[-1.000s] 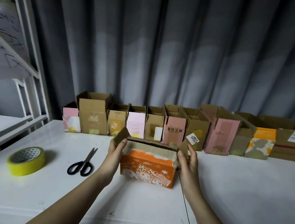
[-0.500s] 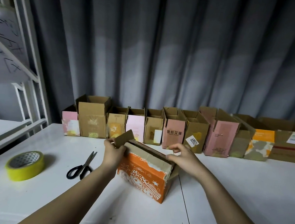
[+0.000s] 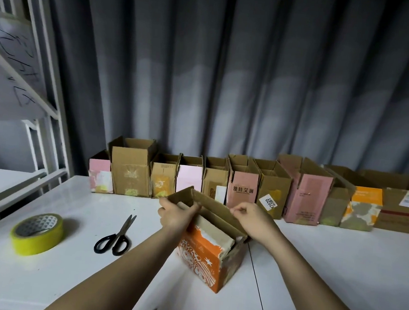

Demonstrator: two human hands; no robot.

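**Orange box (image 3: pixel 198 257) swung round, flaps going down**

Sits centre frame on the white desk (image 3: pixel 336 275), turned corner-on compared with a second ago. Gripped at the end flap (image 3: pixel 180 195) by the left hand (image 3: pixel 175 215), pinched at the far flap (image 3: pixel 216 204) by the right hand (image 3: pixel 254 220). Looks like closing up has begun. Shows only a folded-in panel inside, no contents. Backed by a row of open boxes (image 3: pixel 242 192), insides hidden.

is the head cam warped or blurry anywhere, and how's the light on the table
Head view: wide-angle bend tilts the white rack at the left edge; light is soft and dim, the curtain darker towards the top; the tape roll casts a faint shadow to its right; the orange box print looks slightly smeared, the scissors crisp.
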